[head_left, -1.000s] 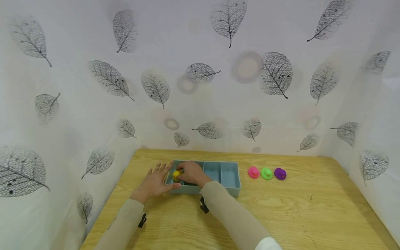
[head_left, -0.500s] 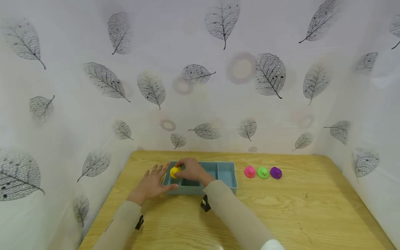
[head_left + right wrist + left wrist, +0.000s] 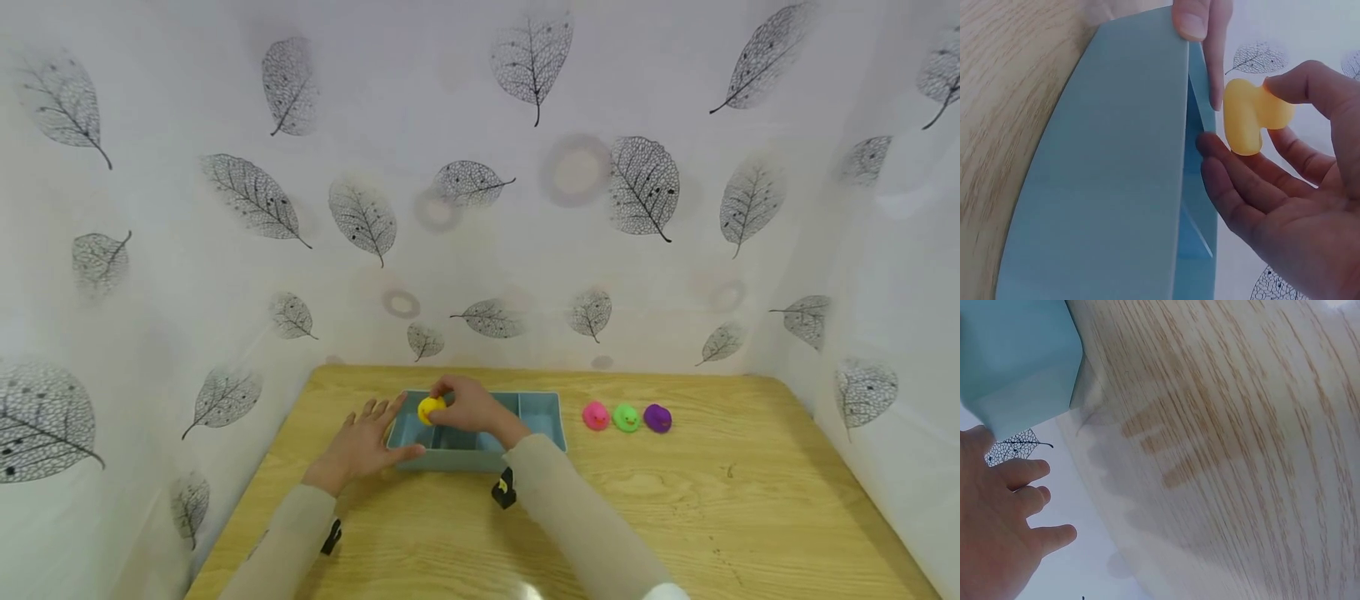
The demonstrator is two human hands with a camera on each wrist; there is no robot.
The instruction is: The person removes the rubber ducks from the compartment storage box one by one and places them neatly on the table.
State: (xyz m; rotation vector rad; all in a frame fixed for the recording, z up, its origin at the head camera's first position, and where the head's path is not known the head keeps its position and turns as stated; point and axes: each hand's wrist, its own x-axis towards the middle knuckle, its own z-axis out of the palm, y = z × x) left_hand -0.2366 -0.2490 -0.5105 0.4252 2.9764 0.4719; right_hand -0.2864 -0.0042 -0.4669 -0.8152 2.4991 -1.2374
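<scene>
A yellow rubber duck [image 3: 431, 410] is pinched between the thumb and fingers of my right hand [image 3: 469, 406]. In the right wrist view the duck [image 3: 1246, 119] is up above the rim of the blue-grey divided box [image 3: 1104, 156]. My left hand [image 3: 366, 442] spreads its fingers at the left end of the box [image 3: 457, 461], with forefinger and thumb touching its rim. The left wrist view has the left hand [image 3: 997, 519] with straight fingers beside the box's corner [image 3: 1029, 375].
Right of the box, a pink duck [image 3: 596, 416], a green duck [image 3: 626, 418] and a purple duck [image 3: 658, 418] sit in a row on the wooden table [image 3: 645, 508]. Behind the table hangs a white curtain [image 3: 480, 242] printed with leaves.
My right hand has raised the yellow duck from the box's left compartment and shifted it slightly rightward. My left hand has stayed at the box's left end.
</scene>
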